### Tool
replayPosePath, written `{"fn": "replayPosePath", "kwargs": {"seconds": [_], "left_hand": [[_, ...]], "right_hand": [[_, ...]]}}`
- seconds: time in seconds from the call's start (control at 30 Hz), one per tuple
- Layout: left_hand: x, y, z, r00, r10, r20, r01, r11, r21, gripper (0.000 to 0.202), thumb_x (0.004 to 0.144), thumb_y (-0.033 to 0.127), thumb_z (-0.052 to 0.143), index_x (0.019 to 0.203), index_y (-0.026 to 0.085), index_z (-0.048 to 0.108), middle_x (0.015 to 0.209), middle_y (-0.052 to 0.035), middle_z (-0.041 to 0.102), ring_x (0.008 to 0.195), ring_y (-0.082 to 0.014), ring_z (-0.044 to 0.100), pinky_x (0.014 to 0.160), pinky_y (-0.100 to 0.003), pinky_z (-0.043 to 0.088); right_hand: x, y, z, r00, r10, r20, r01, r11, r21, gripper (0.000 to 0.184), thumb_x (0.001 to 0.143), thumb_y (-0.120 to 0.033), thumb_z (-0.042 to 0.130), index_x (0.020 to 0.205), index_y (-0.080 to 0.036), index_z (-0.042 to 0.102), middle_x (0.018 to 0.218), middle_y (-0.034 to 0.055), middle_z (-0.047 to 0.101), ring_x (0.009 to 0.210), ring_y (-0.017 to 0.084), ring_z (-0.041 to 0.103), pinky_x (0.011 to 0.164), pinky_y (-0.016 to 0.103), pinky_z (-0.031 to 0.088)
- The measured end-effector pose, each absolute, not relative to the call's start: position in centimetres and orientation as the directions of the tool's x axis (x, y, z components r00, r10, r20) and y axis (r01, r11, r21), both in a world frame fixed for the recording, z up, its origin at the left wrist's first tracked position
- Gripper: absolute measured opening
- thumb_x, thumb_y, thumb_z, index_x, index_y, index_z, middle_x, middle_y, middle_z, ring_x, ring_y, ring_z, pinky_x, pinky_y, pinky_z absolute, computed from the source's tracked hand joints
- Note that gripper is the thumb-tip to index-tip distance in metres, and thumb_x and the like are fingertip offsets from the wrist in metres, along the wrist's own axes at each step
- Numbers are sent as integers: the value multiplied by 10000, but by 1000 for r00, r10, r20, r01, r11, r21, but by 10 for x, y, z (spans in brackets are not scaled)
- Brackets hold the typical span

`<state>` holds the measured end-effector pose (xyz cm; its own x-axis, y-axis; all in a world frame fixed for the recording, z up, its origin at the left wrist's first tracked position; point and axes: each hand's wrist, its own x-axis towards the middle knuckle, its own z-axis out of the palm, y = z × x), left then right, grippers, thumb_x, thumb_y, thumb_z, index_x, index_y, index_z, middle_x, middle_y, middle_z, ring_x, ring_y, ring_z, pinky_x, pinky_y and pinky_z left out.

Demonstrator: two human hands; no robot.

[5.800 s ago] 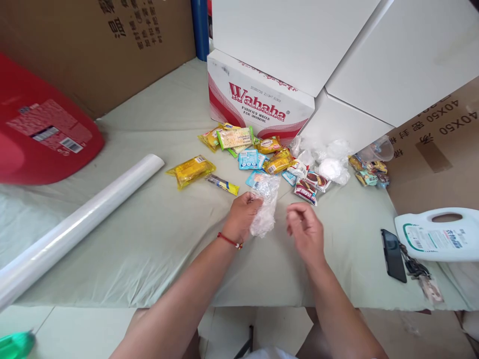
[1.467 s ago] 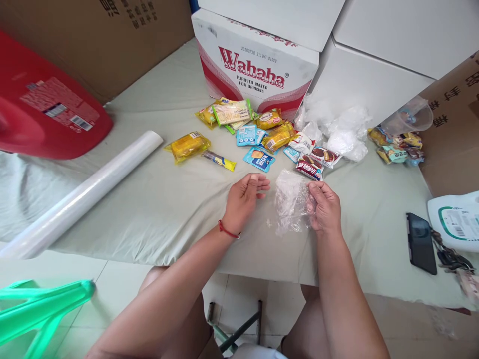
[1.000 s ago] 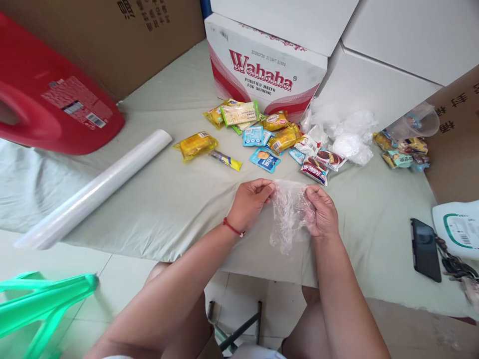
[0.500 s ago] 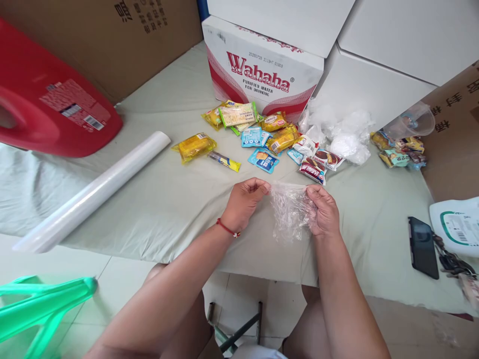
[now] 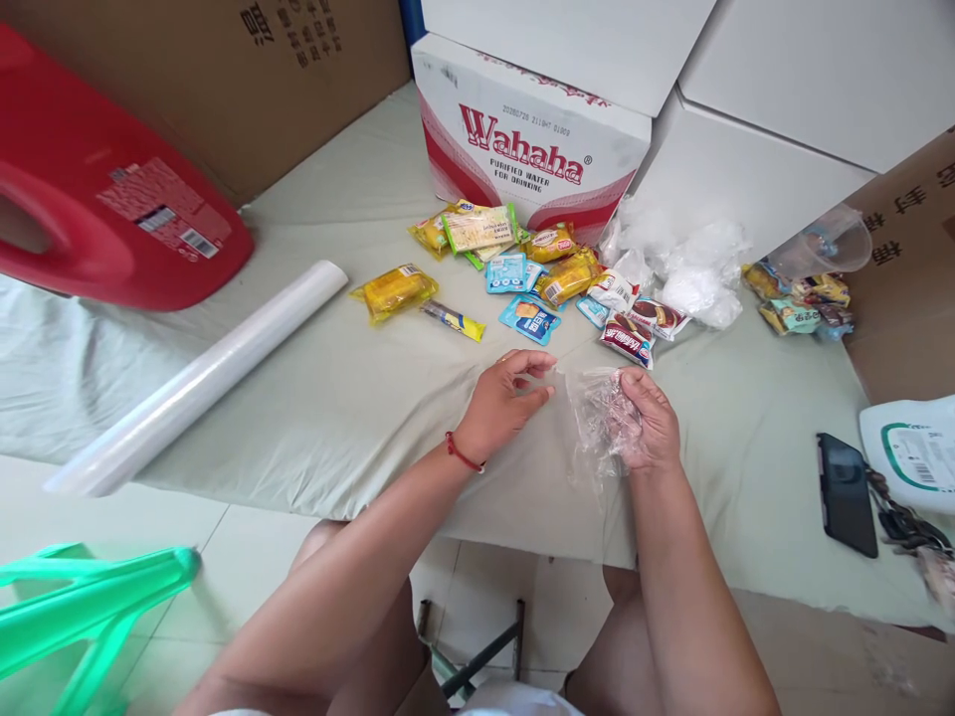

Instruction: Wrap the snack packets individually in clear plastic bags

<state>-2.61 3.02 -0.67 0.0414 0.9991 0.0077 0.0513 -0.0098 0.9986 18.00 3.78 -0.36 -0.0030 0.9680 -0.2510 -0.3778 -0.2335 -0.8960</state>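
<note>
My right hand (image 5: pixel 651 418) pinches a crumpled clear plastic bag (image 5: pixel 601 418), which hangs above the cloth-covered table near its front edge. Just left of the bag is my left hand (image 5: pixel 511 398), thumb and fingers apart, with nothing between them. Beyond both hands lies a heap of wrapped snacks: a blue snack packet (image 5: pixel 531 318), a dark red-and-white cake packet (image 5: pixel 628 338) and several yellow bread packets (image 5: pixel 571 276). A single yellow bread packet (image 5: pixel 395 293) and a slim yellow-tipped stick packet (image 5: pixel 453 321) rest to the left.
A white plastic roll (image 5: pixel 209 373) and a red jug (image 5: pixel 126 199) are at left. Behind the snacks are a Wahaha carton (image 5: pixel 529 149) and crumpled clear bags (image 5: pixel 693 264). On the right are a phone (image 5: pixel 847 494) and keys (image 5: pixel 906 527). A green stool (image 5: pixel 96 597) stands at lower left.
My left hand has let go of the bag's edge and opened. The bag now hangs from my right hand alone, its left side drooping. The view has shifted slightly.
</note>
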Motion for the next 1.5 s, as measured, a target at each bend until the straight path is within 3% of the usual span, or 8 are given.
{"fn": "replayPosePath", "kwargs": {"seconds": [0.2, 0.4, 0.53, 0.7, 0.97, 1.13, 1.3, 1.5], "left_hand": [[-27, 32, -10, 47, 999, 25, 173, -33, 984, 101, 821, 272, 662, 809, 213, 744, 920, -40, 711, 873, -178, 646, 808, -314, 487], [-26, 31, -9, 2, 998, 57, 163, -56, 985, 296, 757, 224, 706, 1050, 239, 738, 1100, -43, 691, 979, -189, 635, 847, -309, 491], [-25, 32, -11, 6, 997, 81, 204, -81, 976, 102, 813, 265, 675, 862, 220, 752, 964, -42, 710, 929, -191, 639, 849, -317, 478], [-35, 31, -9, 25, 998, 66, 266, -70, 962, 101, 830, 273, 642, 789, 211, 710, 880, -32, 702, 869, -188, 635, 860, -330, 475], [-51, 28, 4, 101, 991, -93, -275, 118, 954, 218, 748, 349, 792, 801, 179, 667, 987, -68, 749, 917, -188, 677, 896, -345, 513], [-49, 21, 13, 315, 922, -227, -607, 379, 699, 183, 697, 245, 737, 784, 200, 582, 1195, -93, 731, 1085, -284, 700, 915, -461, 551], [-43, 20, 13, 466, 828, -312, -690, 561, 457, 143, 690, 260, 636, 826, 222, 605, 1094, -88, 762, 997, -320, 738, 850, -504, 573], [-45, 24, 6, 492, 753, -438, -603, 657, 453, 344, 781, 375, 620, 1003, 153, 761, 1029, -159, 769, 632, -177, 632, 517, -299, 471]], "right_hand": [[184, 39, -8, -8, 979, -206, -354, -195, -915, 338, 705, -454, 877, 817, -216, 664, 538, -94, 422, 364, 29, 265, 321, 160, 249], [181, 39, -8, -18, 977, -213, -350, -205, -914, 344, 707, -462, 873, 820, -215, 663, 540, -93, 437, 363, 29, 268, 319, 160, 240], [180, 39, -4, -16, 971, -237, -376, -225, -899, 353, 661, -440, 901, 800, -209, 673, 513, -98, 430, 356, 25, 237, 316, 161, 197], [187, 42, 2, 41, 971, -234, -350, -206, -914, 361, 629, -437, 909, 789, -212, 677, 501, -97, 447, 349, 29, 241, 319, 178, 200], [190, 45, 1, 80, 975, -207, -284, -177, -942, 330, 649, -430, 896, 797, -201, 711, 565, -78, 514, 362, 24, 269, 326, 189, 175], [180, 43, -2, 56, 972, -227, -322, -197, -926, 338, 631, -426, 912, 784, -195, 717, 516, -88, 467, 367, 25, 260, 323, 172, 192], [179, 42, -5, 74, 967, -244, -347, -204, -915, 344, 624, -411, 927, 802, -197, 725, 557, -80, 513, 368, 21, 285, 305, 162, 189], [182, 44, -3, 84, 972, -220, -363, -175, -915, 339, 625, -404, 931, 801, -195, 729, 541, -87, 476, 372, 22, 286, 301, 154, 217]]}}
